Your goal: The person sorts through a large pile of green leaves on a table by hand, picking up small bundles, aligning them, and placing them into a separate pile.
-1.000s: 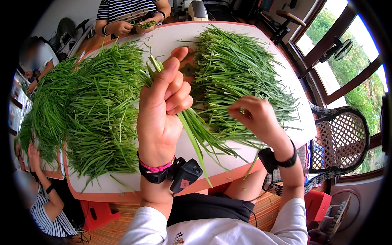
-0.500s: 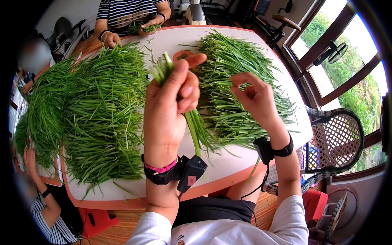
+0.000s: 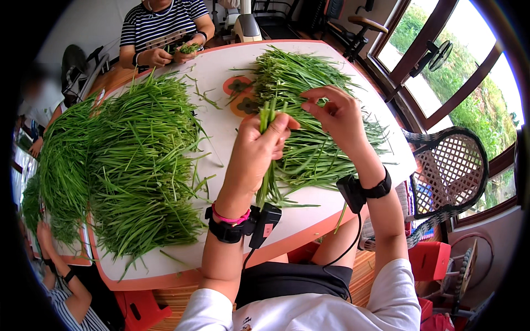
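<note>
My left hand [image 3: 253, 151] is closed around a small bunch of garlic chives [image 3: 268, 185]. The pale cut ends stick up above its thumb, and the green leaves hang down over the table. Just right of these ends, my right hand [image 3: 343, 120] hovers with fingers bent, thumb and forefinger a little apart, nothing visible between them. Beneath and beyond it spreads a heap of garlic chives [image 3: 309, 157], stems toward the middle. A larger heap of garlic chives [image 3: 141, 160] covers the left of the white table [image 3: 223, 132].
Across the table a person in a striped top [image 3: 165, 25] handles a small green bunch. Other people's arms show at the far left. Round orange patterns [image 3: 238, 105] mark the tabletop. Right of the table are a woven chair [image 3: 452, 171] and a red stool [image 3: 430, 260].
My left hand has come down and slightly right with the bunch, now held more upright. My right hand has risen slightly, its thumb and forefinger parting. The person opposite has brought both hands together.
</note>
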Tool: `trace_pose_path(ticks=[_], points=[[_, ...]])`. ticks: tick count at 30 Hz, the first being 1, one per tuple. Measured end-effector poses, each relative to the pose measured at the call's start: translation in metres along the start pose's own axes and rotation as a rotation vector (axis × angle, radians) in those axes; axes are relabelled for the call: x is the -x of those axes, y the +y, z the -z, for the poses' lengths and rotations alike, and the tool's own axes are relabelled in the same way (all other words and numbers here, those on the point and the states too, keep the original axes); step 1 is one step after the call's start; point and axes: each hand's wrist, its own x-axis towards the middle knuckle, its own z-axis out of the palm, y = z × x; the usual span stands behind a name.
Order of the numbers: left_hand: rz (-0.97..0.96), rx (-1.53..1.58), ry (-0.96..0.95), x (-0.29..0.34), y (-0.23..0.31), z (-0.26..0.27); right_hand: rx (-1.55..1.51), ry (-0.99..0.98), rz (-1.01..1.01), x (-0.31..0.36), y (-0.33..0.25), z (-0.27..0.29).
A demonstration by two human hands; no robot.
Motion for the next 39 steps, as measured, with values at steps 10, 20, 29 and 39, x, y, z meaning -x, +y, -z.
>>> trace_pose_path(ticks=[10,20,29,39], points=[[-0.079,0.188,0.188,0.014,0.026,0.008,0.486,-0.098,-0.041,0.024,0.091,-0.024],[-0.026,0.187,0.177,0.003,0.012,0.008,0.336,0.019,-0.029,0.026,0.048,-0.003],[-0.097,-0.063,0.277,-0.006,-0.009,0.005,-0.456,-0.157,-0.231,0.02,-0.006,0.009],[-0.158,-0.038,0.276,-0.004,-0.003,0.002,-0.535,-0.314,-0.282,0.025,-0.031,0.003]])
